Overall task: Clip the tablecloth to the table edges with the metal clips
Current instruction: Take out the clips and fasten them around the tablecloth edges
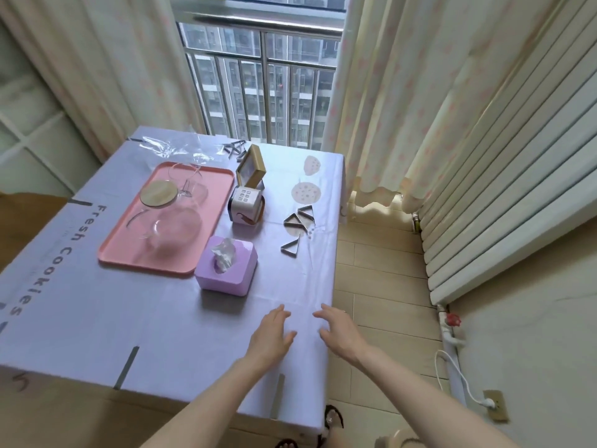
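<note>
Two bare hands nearest the lens. Left hand [273, 334] and right hand [339, 331] are both open with fingers spread and palms down. They lie on or just over the pale lilac printed tablecloth [161, 318] at the near right corner; contact cannot be confirmed. Neither hand holds anything.

Tablecloth covers the top of the table [97, 412] and drops over the right side and the near side. No clip is visible on any edge in view.

Triangular metal clips: one loose group [295, 226] lies on the cloth just beside the right edge, beyond the hands. A second heap [234, 147] sits at the far edge near the window [265, 76].

Also on the cloth:
- salmon-pink plastic tray [145, 270] carrying clear glassware
- lilac tissue box [226, 270]
- small white cube with buttons [245, 205]
- gold-edged picture frame [252, 169]

Step in hand, as judged: flattening the cloth at this corner before the first clip goes on.

To do it well:
- Stroke outward toward the right edge so creases run off rather than bunch.
- Keep the left hand pressing flat to hold tension, and reach with the right for the nearest clip [289, 247].
- Offer the clip's open mouth square to the edge.
- Push it fully home over cloth and tabletop together.
- Check that the overhang is not twisted beneath.

Risk: tugging the cloth could shift the tray and glassware, so pull gently.
</note>
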